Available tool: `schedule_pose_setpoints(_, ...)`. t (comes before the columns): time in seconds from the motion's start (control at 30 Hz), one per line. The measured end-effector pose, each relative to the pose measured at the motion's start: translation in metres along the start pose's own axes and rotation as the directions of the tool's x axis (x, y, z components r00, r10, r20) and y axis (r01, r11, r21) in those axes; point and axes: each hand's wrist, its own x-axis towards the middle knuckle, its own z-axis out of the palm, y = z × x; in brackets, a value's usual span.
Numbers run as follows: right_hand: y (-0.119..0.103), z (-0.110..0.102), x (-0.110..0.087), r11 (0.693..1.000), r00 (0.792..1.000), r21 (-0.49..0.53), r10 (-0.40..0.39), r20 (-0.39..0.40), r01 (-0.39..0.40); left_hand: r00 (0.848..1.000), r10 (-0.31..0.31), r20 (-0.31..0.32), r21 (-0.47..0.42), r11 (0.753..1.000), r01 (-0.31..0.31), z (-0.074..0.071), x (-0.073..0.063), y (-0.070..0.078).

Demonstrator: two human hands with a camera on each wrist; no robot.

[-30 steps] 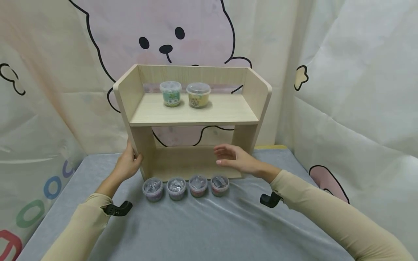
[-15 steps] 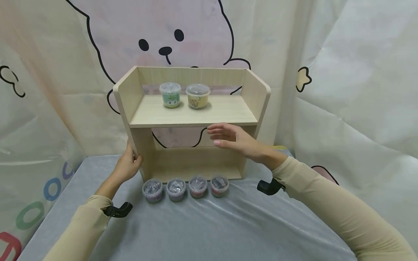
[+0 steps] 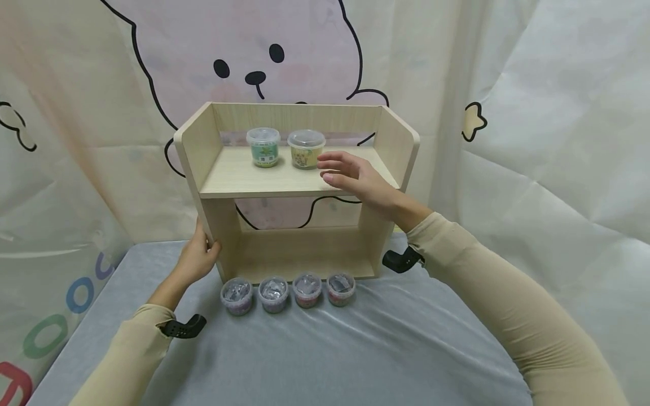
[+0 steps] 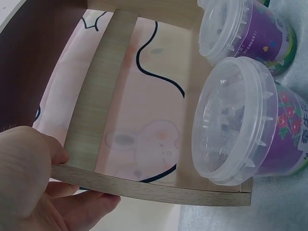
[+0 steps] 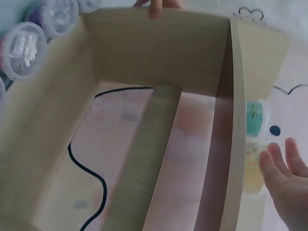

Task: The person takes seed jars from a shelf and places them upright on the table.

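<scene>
A pale wooden two-tier shelf (image 3: 299, 186) stands on the table. My left hand (image 3: 197, 256) grips its left side panel, the thumb on the inner face and fingers outside, as the left wrist view shows. On the upper board sit two lidded plastic tubs, a green-labelled tub (image 3: 264, 153) and, to its right, a yellow-labelled tub (image 3: 304, 158). My right hand (image 3: 355, 177) is raised over the upper board, its relaxed fingers right at the yellow tub's right side. In the right wrist view the fingers (image 5: 272, 166) lie beside the yellow tub (image 5: 253, 175), with the palm free.
Along the shelf's front edge several clear-lidded tubs stand in a row on the grey tablecloth (image 3: 325, 355), among them a purple tub (image 3: 237, 296) at the left end and a reddish tub (image 3: 341, 290) at the right. A printed curtain (image 3: 416, 84) hangs behind.
My right hand has risen from in front of the lower tier, past the upper board's edge, to the yellow tub. The left hand has kept its grip, and the tubs have stayed in place.
</scene>
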Motion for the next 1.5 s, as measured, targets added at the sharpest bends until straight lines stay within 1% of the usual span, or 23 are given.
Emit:
schedule_pose_setpoints(0.17,0.003,-0.005,0.021,0.998,0.997,0.058,-0.014,-0.07,0.018,1.0,0.003,-0.002,-0.01,1.0,-0.003,0.0,0.0,0.001)
schedule_pose_setpoints(0.3,0.005,-0.009,0.035,0.993,0.991,0.113,-0.017,-0.129,0.032,1.0,0.008,0.0,-0.016,1.0,-0.008,0.001,-0.001,0.0)
schedule_pose_setpoints(0.43,0.007,-0.01,0.049,0.988,0.977,0.152,0.008,-0.213,0.025,1.0,0.015,-0.005,-0.017,1.0,-0.015,0.001,-0.001,0.0)
schedule_pose_setpoints(0.5,0.008,-0.009,0.056,0.986,0.97,0.165,0.03,-0.242,0.011,1.0,0.015,-0.01,-0.011,1.0,-0.015,0.0,-0.001,-0.001)
schedule_pose_setpoints(0.7,0.012,-0.002,0.073,0.97,0.958,0.241,0.11,-0.265,-0.045,1.0,0.01,-0.007,-0.006,1.0,-0.01,-0.001,-0.002,0.001)
schedule_pose_setpoints(0.83,0.015,0.001,0.08,0.966,0.953,0.25,0.137,-0.271,-0.068,1.0,0.015,0.002,-0.005,1.0,-0.015,-0.001,-0.003,0.002)
schedule_pose_setpoints(0.93,0.017,0.003,0.084,0.965,0.952,0.248,0.151,-0.268,-0.083,1.0,0.014,0.003,-0.003,1.0,-0.014,-0.002,-0.003,0.003)
schedule_pose_setpoints(1.2,0.018,0.006,0.088,0.974,0.945,0.185,0.18,-0.274,-0.131,1.0,-0.008,0.022,-0.003,1.0,0.008,-0.003,-0.003,0.001)
schedule_pose_setpoints(1.27,0.018,0.006,0.089,0.975,0.939,0.168,0.192,-0.286,-0.149,1.0,-0.009,0.029,-0.007,1.0,0.009,-0.003,-0.003,0.0)
schedule_pose_setpoints(1.37,0.017,0.006,0.091,0.972,0.923,0.131,0.229,-0.308,-0.197,0.999,-0.003,0.036,-0.016,1.0,0.004,-0.002,-0.003,-0.001)
schedule_pose_setpoints(1.5,0.014,0.007,0.092,0.957,0.903,0.1,0.29,-0.318,-0.272,0.999,0.003,0.034,-0.02,1.0,-0.003,-0.002,-0.003,-0.001)
